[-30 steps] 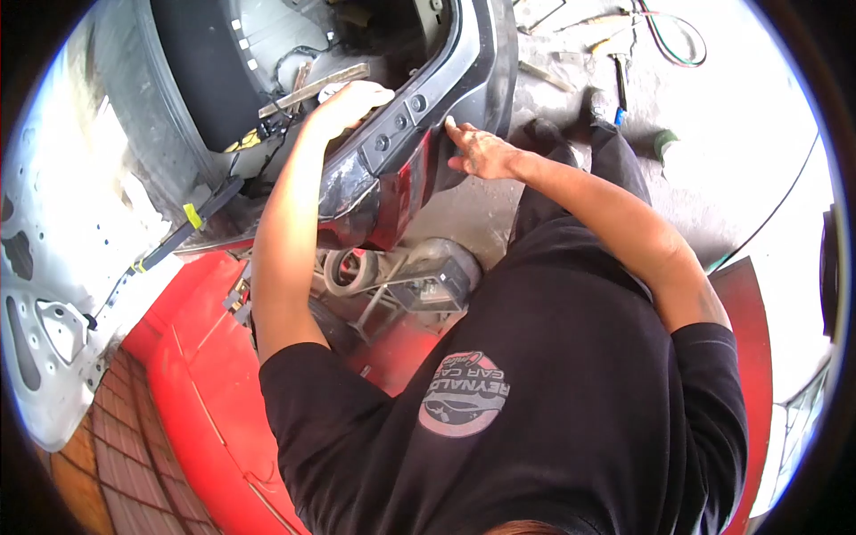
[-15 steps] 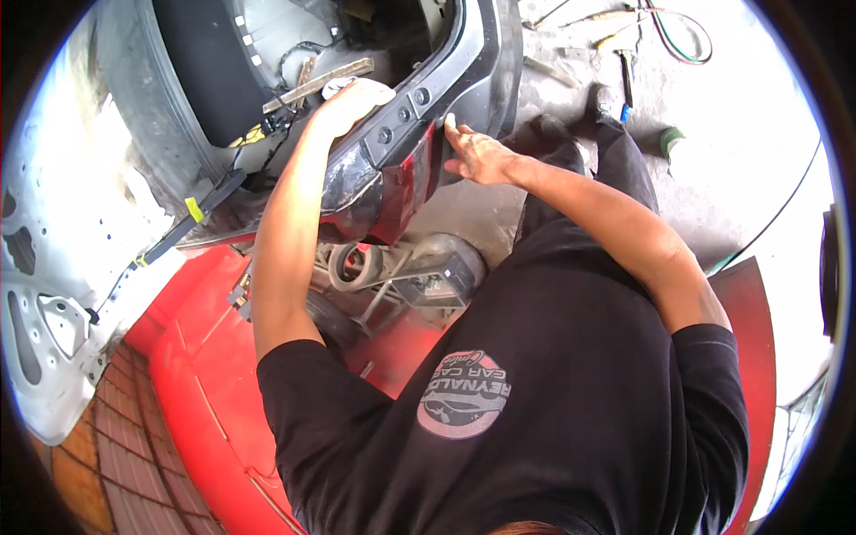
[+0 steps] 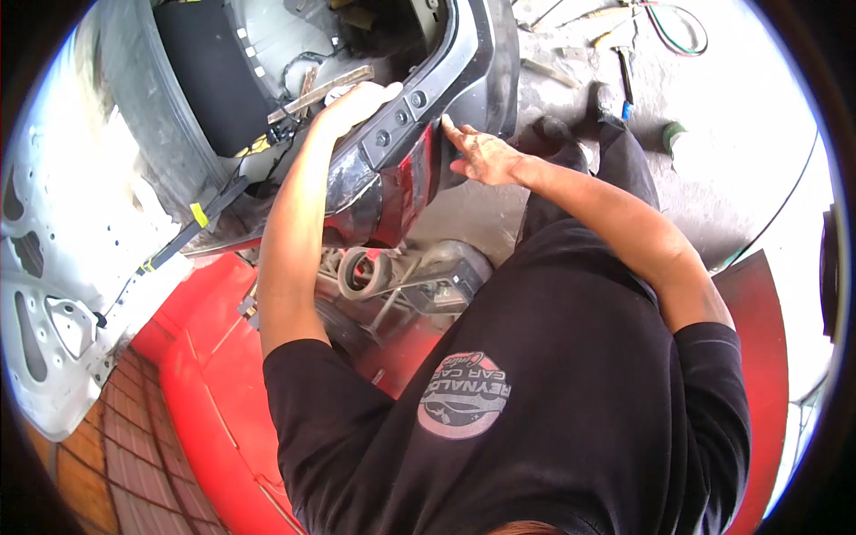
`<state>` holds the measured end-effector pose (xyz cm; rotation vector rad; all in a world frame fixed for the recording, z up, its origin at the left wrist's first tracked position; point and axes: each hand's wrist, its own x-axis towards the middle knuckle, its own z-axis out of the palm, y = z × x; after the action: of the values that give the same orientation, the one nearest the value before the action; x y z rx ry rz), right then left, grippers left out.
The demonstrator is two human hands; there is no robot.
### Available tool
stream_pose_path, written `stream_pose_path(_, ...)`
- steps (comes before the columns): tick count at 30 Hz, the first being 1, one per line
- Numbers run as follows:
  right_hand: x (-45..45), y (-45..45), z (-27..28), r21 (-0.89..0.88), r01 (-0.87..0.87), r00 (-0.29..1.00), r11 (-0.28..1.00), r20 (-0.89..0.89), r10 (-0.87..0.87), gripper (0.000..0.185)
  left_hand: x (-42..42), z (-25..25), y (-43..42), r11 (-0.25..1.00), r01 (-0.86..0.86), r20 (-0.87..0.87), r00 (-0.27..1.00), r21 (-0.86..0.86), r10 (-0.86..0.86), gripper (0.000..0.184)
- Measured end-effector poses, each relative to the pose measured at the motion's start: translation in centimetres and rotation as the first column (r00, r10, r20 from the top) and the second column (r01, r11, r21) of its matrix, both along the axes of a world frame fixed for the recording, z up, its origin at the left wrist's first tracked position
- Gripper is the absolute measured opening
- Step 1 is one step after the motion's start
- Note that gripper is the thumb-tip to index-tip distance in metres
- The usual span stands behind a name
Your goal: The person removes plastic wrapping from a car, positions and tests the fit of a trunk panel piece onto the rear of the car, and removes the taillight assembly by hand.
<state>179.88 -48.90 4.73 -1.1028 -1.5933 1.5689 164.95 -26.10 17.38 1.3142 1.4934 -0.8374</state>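
My left hand (image 3: 361,102) lies along the inner edge of the car body's rear opening, beside a dark trim strip (image 3: 392,125) with round fasteners. Its visible fingers are stretched out; the rest are partly hidden. My right hand (image 3: 486,159) is open, its extended fingertips at the edge of the black bumper (image 3: 477,102). Below the strip, between my forearms, is a red tail light (image 3: 406,192). A scuffed dark panel (image 3: 350,183) adjoins it.
Wiring and a wooden strip (image 3: 321,92) lie inside the opening. A white panel (image 3: 62,330) stands left, above a red car panel (image 3: 209,357). Below the bumper are a wheel-like ring (image 3: 364,274) and metal frame. A hammer-like tool (image 3: 625,80) and hose (image 3: 664,36) lie on the floor.
The view has shifted slightly. My left hand has moved a little right along the opening's edge. My right hand stays at the bumper edge with its fingers extended.
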Motion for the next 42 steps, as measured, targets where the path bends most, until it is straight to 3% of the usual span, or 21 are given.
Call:
stream_pose_path(3,-0.2,-0.1,0.5,-0.019,0.002,1.000,1.000,0.007,-0.002,0.089,-0.2,-0.5,0.2,0.995,0.097,0.035,0.995,0.001,-0.097,0.042)
stream_pose_path(9,0.4,0.3,0.0,-0.057,-0.037,0.998,0.998,0.057,0.041,0.091,-2.0,-2.5,0.9,0.993,0.112,0.090,0.989,0.028,-0.114,0.039)
stream_pose_path(12,0.6,0.3,0.2,-0.084,-0.034,0.996,0.996,0.076,0.041,0.090,-2.0,-2.6,1.2,0.994,0.103,0.074,0.992,-0.044,-0.099,0.035)
stream_pose_path(17,0.1,0.0,0.1,-0.079,0.009,0.999,0.997,0.042,-0.006,0.089,-1.8,-2.4,0.8,0.996,0.086,0.157,0.984,-0.016,-0.083,0.034)
stream_pose_path(26,-0.9,0.1,-0.8,0.064,0.130,0.989,0.989,0.068,-0.134,0.088,-1.9,-3.0,1.4,0.995,0.102,0.170,0.980,-0.009,-0.099,0.032)
stream_pose_path(33,0.2,0.9,0.4,0.015,0.080,0.992,0.997,0.094,-0.081,0.085,-1.6,-2.6,1.3,0.998,0.032,0.224,0.974,-0.055,-0.019,0.032)
stream_pose_path(42,-0.1,0.6,0.4,-0.025,0.082,0.993,0.996,0.090,-0.079,0.084,-1.7,-2.5,1.6,0.996,0.074,0.256,0.965,-0.055,-0.057,0.031)
